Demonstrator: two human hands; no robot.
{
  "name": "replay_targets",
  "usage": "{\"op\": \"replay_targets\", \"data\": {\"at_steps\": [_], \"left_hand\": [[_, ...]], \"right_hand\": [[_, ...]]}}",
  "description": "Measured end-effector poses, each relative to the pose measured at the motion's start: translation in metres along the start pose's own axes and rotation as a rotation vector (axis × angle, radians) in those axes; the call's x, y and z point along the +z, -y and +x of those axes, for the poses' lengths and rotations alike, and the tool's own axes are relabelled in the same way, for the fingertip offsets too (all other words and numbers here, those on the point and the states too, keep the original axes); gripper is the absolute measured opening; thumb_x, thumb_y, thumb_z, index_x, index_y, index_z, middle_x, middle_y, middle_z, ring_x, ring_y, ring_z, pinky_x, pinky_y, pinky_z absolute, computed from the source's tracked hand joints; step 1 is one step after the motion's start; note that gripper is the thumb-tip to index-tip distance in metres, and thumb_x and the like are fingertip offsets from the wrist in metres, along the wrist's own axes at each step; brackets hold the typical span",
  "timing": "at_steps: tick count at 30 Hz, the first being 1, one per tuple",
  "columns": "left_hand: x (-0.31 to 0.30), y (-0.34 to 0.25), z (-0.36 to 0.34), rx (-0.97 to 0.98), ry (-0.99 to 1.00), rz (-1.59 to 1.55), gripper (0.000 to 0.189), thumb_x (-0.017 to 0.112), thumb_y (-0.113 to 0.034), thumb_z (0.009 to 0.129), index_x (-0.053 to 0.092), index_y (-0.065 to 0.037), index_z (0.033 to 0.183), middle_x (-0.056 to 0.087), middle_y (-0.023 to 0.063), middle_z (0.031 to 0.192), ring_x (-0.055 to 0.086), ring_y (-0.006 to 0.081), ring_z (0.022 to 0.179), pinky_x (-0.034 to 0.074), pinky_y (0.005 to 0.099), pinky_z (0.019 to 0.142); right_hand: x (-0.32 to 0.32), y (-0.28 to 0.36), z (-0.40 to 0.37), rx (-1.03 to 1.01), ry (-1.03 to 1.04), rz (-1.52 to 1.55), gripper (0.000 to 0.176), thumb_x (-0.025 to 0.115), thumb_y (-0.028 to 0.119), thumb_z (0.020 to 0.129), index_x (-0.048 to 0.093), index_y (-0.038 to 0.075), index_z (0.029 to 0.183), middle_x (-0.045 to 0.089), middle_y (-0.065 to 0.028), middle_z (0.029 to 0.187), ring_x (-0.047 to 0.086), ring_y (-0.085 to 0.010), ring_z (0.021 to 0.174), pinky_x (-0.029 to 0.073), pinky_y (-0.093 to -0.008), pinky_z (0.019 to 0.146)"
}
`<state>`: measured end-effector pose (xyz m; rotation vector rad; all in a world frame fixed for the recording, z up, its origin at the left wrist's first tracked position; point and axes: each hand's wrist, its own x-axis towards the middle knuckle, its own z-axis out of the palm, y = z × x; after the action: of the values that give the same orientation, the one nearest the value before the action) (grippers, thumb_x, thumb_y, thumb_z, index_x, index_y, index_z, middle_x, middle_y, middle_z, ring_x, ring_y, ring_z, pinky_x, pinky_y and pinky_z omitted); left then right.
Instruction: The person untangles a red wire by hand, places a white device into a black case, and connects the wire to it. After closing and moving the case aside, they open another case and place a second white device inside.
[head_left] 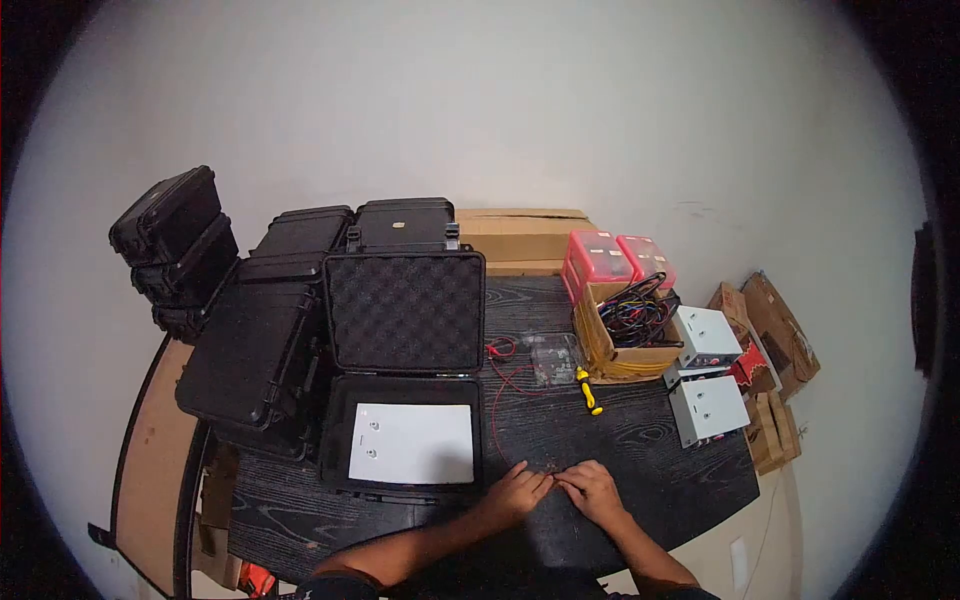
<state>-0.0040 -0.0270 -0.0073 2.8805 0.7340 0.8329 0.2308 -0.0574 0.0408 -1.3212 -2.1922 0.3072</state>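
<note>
Over the front of the dark table, my left hand (pixel 518 492) and my right hand (pixel 592 488) meet with fingertips pinched together. A thin red wire (pixel 496 415) runs down the table to my left hand, whose fingers are closed on it. What my right hand's fingers pinch is too small to make out. The wire's far end lies in a loop with a red clip (pixel 497 350). Beyond my hands lie a yellow-and-black screwdriver (pixel 589 393) and a clear plastic tray (pixel 556 358) with small bits. Left of my hands, an open black case (pixel 333 455) holds a white panel (pixel 415 443).
More black hard cases (pixel 250 355) crowd the left side, some stacked (pixel 175 240). At right stand a cardboard box (pixel 625 360) of cables (pixel 640 315), red-lidded containers (pixel 600 262) and two white devices (pixel 708 408). Brown cardboard (pixel 775 335) leans beyond the table's right edge.
</note>
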Motion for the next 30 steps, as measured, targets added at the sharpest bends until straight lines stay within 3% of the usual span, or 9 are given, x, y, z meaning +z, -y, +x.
{"op": "replay_targets", "data": {"at_steps": [3, 6, 8, 12, 17, 23, 27, 30], "left_hand": [[-0.004, -0.002, -0.002, -0.018, 0.099, -0.005, 0.040, 0.060, -0.012, 0.097, 0.063, 0.003, 0.134, 0.068, 0.0155, 0.122, 0.066, 0.0301, 0.116, 0.043, 0.0556, 0.115], [-0.002, -0.008, -0.002, -0.005, 0.102, 0.021, 0.035, 0.059, -0.010, 0.097, 0.067, 0.002, 0.128, 0.069, 0.0133, 0.112, 0.068, 0.0275, 0.108, 0.044, 0.0543, 0.115], [0.002, -0.008, -0.001, 0.037, -0.001, 0.013, 0.030, 0.064, -0.015, 0.095, 0.070, 0.002, 0.118, 0.067, 0.0100, 0.100, 0.066, 0.0267, 0.095, 0.047, 0.0563, 0.111], [-0.005, -0.004, -0.001, 0.060, -0.027, 0.014, 0.029, 0.064, -0.015, 0.095, 0.071, -0.001, 0.118, 0.066, 0.0086, 0.100, 0.066, 0.0259, 0.098, 0.046, 0.0569, 0.112], [0.003, 0.000, -0.004, -0.050, 0.036, -0.118, 0.030, 0.064, -0.018, 0.096, 0.071, -0.007, 0.122, 0.065, 0.0073, 0.111, 0.063, 0.0267, 0.112, 0.041, 0.0605, 0.115], [0.002, 0.001, -0.001, -0.133, 0.164, -0.119, 0.033, 0.064, -0.016, 0.095, 0.068, -0.007, 0.127, 0.063, 0.0109, 0.124, 0.057, 0.0301, 0.127, 0.036, 0.0651, 0.116], [-0.002, -0.001, 0.001, -0.166, 0.015, -0.188, 0.036, 0.065, -0.016, 0.095, 0.065, -0.004, 0.129, 0.061, 0.0152, 0.130, 0.052, 0.0341, 0.135, 0.034, 0.0675, 0.116], [0.004, 0.000, -0.004, -0.145, 0.173, -0.106, 0.042, 0.057, -0.016, 0.099, 0.061, -0.008, 0.140, 0.059, 0.0169, 0.138, 0.052, 0.0370, 0.140, 0.036, 0.0668, 0.117]], "right_hand": [[0.004, 0.004, 0.002, 0.034, -0.044, 0.053, 0.024, 0.077, 0.006, 0.089, 0.078, 0.006, 0.113, 0.077, -0.0104, 0.106, 0.068, -0.0317, 0.104, 0.055, -0.0428, 0.094], [0.007, 0.001, 0.003, -0.027, -0.040, 0.018, 0.028, 0.077, 0.002, 0.086, 0.079, 0.005, 0.114, 0.078, -0.0116, 0.105, 0.070, -0.0309, 0.102, 0.056, -0.0405, 0.095], [0.003, 0.005, 0.002, -0.012, -0.021, 0.041, 0.029, 0.078, 0.004, 0.086, 0.078, 0.004, 0.115, 0.078, -0.0123, 0.106, 0.070, -0.0315, 0.104, 0.055, -0.0404, 0.096], [-0.006, 0.009, 0.001, -0.060, 0.032, 0.099, 0.036, 0.079, 0.013, 0.086, 0.076, 0.004, 0.121, 0.077, -0.0123, 0.115, 0.069, -0.0322, 0.110, 0.055, -0.0421, 0.101], [-0.003, 0.018, 0.000, -0.042, 0.062, 0.063, 0.039, 0.081, 0.019, 0.087, 0.076, 0.004, 0.123, 0.076, -0.0117, 0.122, 0.067, -0.0321, 0.116, 0.053, -0.0431, 0.104], [0.012, 0.008, -0.008, -0.035, 0.056, 0.035, 0.045, 0.083, 0.021, 0.086, 0.074, 0.006, 0.128, 0.074, -0.0107, 0.126, 0.066, -0.0317, 0.119, 0.052, -0.0438, 0.105], [0.009, 0.005, -0.007, -0.090, 0.090, 0.033, 0.044, 0.082, 0.017, 0.087, 0.074, 0.008, 0.129, 0.074, -0.0103, 0.127, 0.066, -0.0309, 0.119, 0.053, -0.0431, 0.105], [0.002, 0.005, -0.003, -0.082, 0.113, 0.062, 0.041, 0.079, 0.012, 0.089, 0.073, 0.008, 0.130, 0.074, -0.0108, 0.127, 0.066, -0.0302, 0.118, 0.053, -0.0422, 0.105]]}}
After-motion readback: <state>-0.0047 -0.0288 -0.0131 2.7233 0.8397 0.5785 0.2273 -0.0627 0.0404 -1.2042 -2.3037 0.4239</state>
